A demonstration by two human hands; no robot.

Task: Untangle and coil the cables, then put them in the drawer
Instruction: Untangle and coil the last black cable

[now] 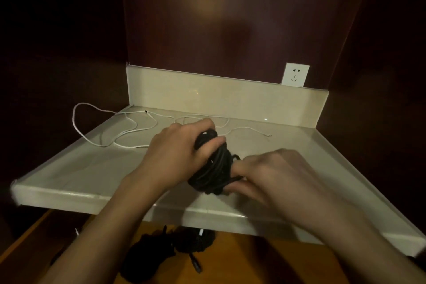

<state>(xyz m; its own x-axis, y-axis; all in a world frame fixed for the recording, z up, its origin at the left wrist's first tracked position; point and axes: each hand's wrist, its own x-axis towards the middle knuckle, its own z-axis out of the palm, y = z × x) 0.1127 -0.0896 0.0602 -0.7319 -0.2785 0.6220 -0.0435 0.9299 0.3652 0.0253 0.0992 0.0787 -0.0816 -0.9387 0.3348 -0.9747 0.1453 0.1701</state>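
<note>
Black cable bundle (214, 163) held between both hands, above the front middle of the counter (92, 168). Left hand (177, 150) grips the bundle's upper end, fingers curled over the top, thumb pressed on the near side. Right hand (272, 175) at the bundle's lower right, fingers pinching a strand of the black cable; hand is motion-blurred, exact finger layout unclear.

White cable (129, 131) lies loose and uncoiled across the back left of the counter, one loop hanging past the left edge, another thin run trailing toward the back middle behind the hands.

Counter is pale, glossy, with a raised lip at the front edge and a low pale backsplash at the back. White wall socket (295, 74) above the backsplash near the back right corner. Dark reddish-brown panels behind and on both sides; lighting dim.

Below the counter's front edge, an open wooden drawer (265, 260) holds more coiled black cables (161, 253), one connector end visible.

Both forearms bare, reaching forward from the bottom of the view, converging on the bundle.
</note>
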